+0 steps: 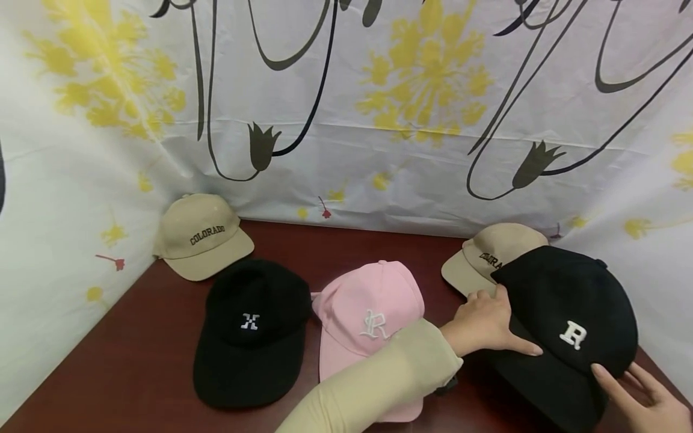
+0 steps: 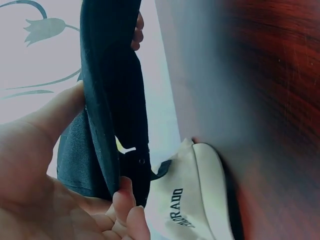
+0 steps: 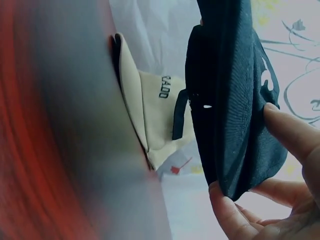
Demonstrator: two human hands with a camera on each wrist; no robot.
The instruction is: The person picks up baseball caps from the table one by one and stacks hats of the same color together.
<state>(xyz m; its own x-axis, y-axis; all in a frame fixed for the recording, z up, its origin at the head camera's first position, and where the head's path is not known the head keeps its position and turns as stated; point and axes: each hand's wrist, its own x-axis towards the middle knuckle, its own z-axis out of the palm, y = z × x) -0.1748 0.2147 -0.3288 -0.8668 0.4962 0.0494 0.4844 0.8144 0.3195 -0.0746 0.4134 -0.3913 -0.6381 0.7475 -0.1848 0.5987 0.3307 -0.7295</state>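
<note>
Both hands hold a black cap (image 1: 579, 300) with a white letter R on its front, at the right of the table. My left hand (image 1: 482, 322) grips its left side, thumb over the brim and fingers by the crown. On the opposite side my right hand (image 1: 644, 391) pinches the cap's edge, thumb on top and fingers beneath. In both wrist views the cap is raised above the table, its open underside and back strap showing. Behind it, partly hidden, sits a beige cap (image 1: 468, 270) lettered COLORADO.
A pink cap (image 1: 379, 294) lies mid-table, partly covered by the left sleeve (image 1: 390, 379). Left of it rests a black cap (image 1: 251, 337) with a white emblem. Another beige COLORADO cap (image 1: 203, 234) sits at the back left. Patterned white cloth (image 1: 346, 102) walls the dark red table (image 1: 135, 361).
</note>
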